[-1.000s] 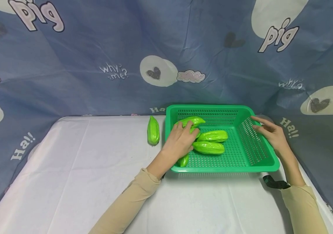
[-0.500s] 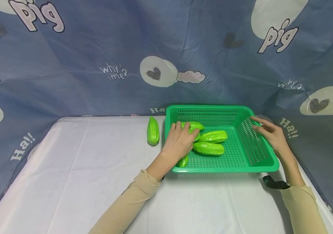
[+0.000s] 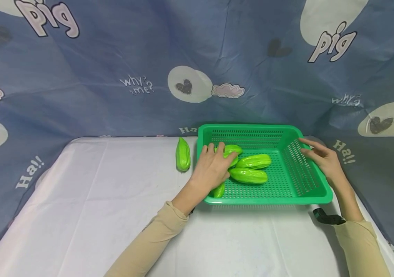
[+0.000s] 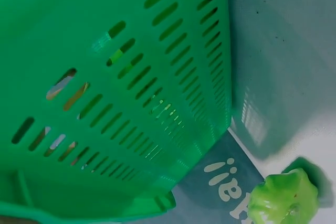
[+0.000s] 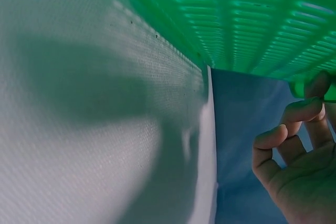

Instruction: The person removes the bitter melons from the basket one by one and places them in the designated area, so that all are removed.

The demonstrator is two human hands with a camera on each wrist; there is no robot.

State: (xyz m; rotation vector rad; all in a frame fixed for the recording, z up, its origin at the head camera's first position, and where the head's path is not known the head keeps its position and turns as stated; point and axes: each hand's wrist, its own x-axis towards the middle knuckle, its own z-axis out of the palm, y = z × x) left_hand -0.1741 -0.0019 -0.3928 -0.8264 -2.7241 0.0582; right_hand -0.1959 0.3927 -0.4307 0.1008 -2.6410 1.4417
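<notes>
1. Left hand [image 3: 211, 166]: back upward, it reached over the left end of a rectangular green plastic basket [image 3: 269, 200] with slotted walls. Its fingers were bent and slightly spread, the thumb against a glossy, bright-green, ribbed gourd [image 3: 231, 160]. The hand hid its own underside; whether it pinched the gourd cannot be told.
2. Right hand [image 3: 325, 161]: thumb and forefinger held the basket's right rim; the right wrist view showed the other fingers loosely curled beside the wall.
3. Basket contents: a rear gourd [image 3: 235, 149] lay partly behind the left fingers. An upper middle gourd [image 3: 255, 161] and a lower middle gourd [image 3: 249, 176] lay side by side, lengthwise along the basket. A corner gourd [image 3: 219, 191] showed in part at the near left.
4. Governing relation, as judged: the loose gourd [image 3: 183, 154] lay outside, just beside the basket's left wall, leftward and slightly beyond the left hand, the nearer one. Its long axis ran away from the person, tapered end farthest, crosswise to the middle pair. The wall stood between.
5. Surroundings: white cloth [image 3: 113, 200] beneath; blue printed backdrop [image 3: 141, 111] behind.
</notes>
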